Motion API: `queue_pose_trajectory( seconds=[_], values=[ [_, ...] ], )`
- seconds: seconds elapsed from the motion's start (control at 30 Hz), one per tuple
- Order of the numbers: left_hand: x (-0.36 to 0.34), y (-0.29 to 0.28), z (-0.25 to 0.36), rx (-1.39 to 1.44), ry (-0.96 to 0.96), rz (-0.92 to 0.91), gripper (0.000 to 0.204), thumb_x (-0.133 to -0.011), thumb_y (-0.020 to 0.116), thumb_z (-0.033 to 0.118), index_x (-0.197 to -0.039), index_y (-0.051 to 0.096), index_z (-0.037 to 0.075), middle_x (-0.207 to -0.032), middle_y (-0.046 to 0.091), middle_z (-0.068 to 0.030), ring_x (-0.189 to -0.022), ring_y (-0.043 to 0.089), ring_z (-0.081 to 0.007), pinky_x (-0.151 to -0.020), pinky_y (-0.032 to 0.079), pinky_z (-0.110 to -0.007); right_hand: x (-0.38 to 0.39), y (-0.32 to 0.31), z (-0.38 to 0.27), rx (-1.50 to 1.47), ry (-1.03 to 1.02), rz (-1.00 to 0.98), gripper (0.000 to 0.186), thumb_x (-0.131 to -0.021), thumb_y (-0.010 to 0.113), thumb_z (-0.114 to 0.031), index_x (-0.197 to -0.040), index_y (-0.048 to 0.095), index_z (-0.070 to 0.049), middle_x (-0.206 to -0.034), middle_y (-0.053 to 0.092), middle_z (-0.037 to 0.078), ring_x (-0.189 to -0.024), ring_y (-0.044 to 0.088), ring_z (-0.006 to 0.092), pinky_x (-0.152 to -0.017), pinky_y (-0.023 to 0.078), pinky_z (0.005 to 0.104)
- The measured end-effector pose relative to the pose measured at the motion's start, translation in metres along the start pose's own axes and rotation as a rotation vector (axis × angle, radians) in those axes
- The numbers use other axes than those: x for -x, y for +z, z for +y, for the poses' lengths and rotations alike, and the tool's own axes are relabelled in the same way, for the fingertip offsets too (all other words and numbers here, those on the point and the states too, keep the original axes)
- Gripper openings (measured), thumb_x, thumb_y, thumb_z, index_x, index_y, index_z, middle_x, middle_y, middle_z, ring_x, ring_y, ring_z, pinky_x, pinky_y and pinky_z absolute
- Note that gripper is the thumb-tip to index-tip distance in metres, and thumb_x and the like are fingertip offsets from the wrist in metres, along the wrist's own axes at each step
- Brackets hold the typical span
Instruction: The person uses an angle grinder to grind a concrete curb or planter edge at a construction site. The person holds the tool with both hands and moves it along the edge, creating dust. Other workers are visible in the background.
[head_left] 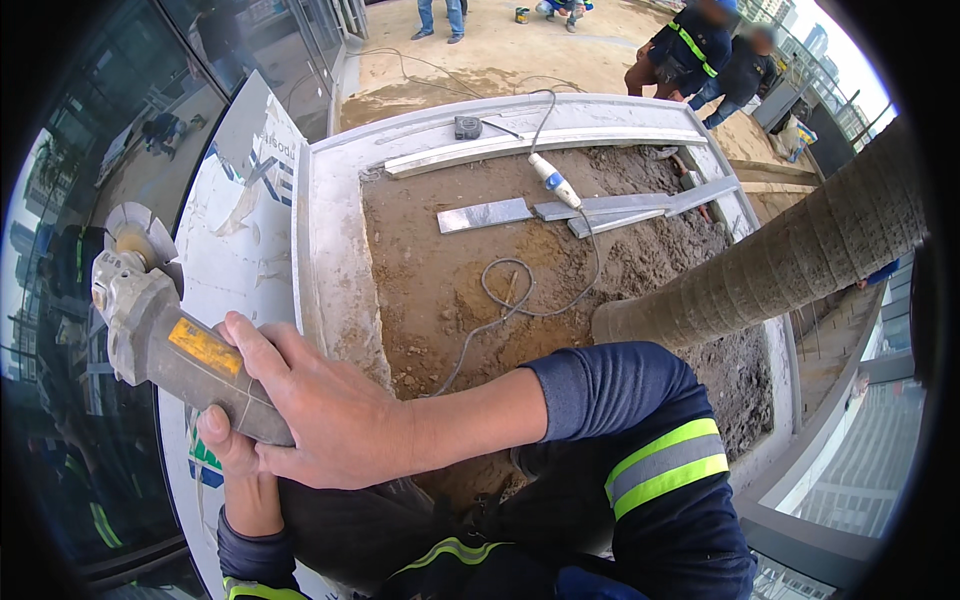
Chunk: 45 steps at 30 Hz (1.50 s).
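Note:
An angle grinder [205,365] with a worn grey body and a yellow label is held up at the left. Its thin disc [143,235] is partly covered by a guard and points away, close to a white panel. My right hand [345,415] reaches across from the right and wraps over the rear of the body. My left hand [236,452] comes up from below, closed against the underside; most of its fingers are hidden behind the tool and my right hand. Neither the trigger nor the disc's exact contact with anything can be made out.
A white-rimmed planter [335,245] of soil holds metal strips [485,214], a cable connector [555,180] and a looped grey cord [480,340]. A tape measure [467,127] rests on its rim. A tree trunk [760,255] leans at right; glass stands left. Several people are beyond.

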<state>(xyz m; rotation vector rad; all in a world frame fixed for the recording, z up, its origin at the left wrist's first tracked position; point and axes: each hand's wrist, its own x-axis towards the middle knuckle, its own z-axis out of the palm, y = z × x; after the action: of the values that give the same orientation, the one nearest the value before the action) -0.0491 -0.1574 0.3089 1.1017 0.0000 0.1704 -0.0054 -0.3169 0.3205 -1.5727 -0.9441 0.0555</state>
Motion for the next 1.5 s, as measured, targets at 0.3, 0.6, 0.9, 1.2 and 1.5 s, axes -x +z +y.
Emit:
queue_pose_trajectory(
  seconds=[0.3,0.6,0.9,1.2,1.5],
  values=[
    [-0.003,0.001,-0.002,-0.026,0.038,0.002,0.089,-0.074,0.084,0.05,-0.139,0.046,0.002,-0.119,0.057,-0.0098,-0.117,0.063,-0.0243,-0.105,0.056,-0.042,-0.004,-0.011,-0.003,-0.039,0.079,-0.125,0.1,-0.09,0.076,-0.024,-0.157,0.011,0.014,-0.133,0.041,0.035,-0.116,0.057,0.0488,-0.098,0.052,0.0482],
    [-0.005,0.001,-0.004,-0.011,0.039,0.003,0.088,-0.074,0.084,0.049,-0.139,0.046,0.003,-0.119,0.057,-0.0094,-0.117,0.062,-0.0236,-0.106,0.055,-0.041,-0.003,-0.011,-0.004,-0.04,0.09,-0.099,0.1,-0.09,0.076,-0.025,-0.157,0.013,0.014,-0.128,0.044,0.033,-0.113,0.058,0.0467,-0.095,0.053,0.0476],
    [-0.003,0.009,0.0,-0.007,0.035,0.034,0.085,-0.074,0.084,0.049,-0.136,0.047,0.003,-0.116,0.057,-0.0083,-0.113,0.063,-0.0226,-0.103,0.055,-0.039,-0.002,-0.009,-0.004,-0.052,0.077,-0.082,0.1,-0.089,0.077,-0.024,-0.157,0.013,0.013,-0.13,0.044,0.033,-0.114,0.057,0.0481,-0.097,0.051,0.0482],
    [-0.002,-0.02,-0.005,-0.006,0.035,-0.076,0.094,-0.081,0.077,0.054,-0.154,0.04,0.007,-0.143,0.056,-0.0131,-0.134,0.055,-0.0291,-0.115,0.048,-0.049,-0.002,-0.004,0.0,-0.013,0.013,-0.021,0.092,-0.093,0.069,-0.03,-0.155,0.017,0.015,-0.125,0.047,0.035,-0.111,0.057,0.0501,-0.094,0.053,0.0504],
    [0.001,-0.012,-0.007,-0.05,0.064,-0.118,0.089,-0.084,0.066,0.054,-0.155,0.035,0.01,-0.147,0.048,-0.0146,-0.138,0.049,-0.0324,-0.118,0.041,-0.049,0.0,-0.008,-0.008,-0.018,0.043,-0.028,0.09,-0.097,0.066,-0.038,-0.155,0.021,0.014,-0.121,0.05,0.034,-0.11,0.059,0.0483,-0.093,0.053,0.0493]
  ],
)
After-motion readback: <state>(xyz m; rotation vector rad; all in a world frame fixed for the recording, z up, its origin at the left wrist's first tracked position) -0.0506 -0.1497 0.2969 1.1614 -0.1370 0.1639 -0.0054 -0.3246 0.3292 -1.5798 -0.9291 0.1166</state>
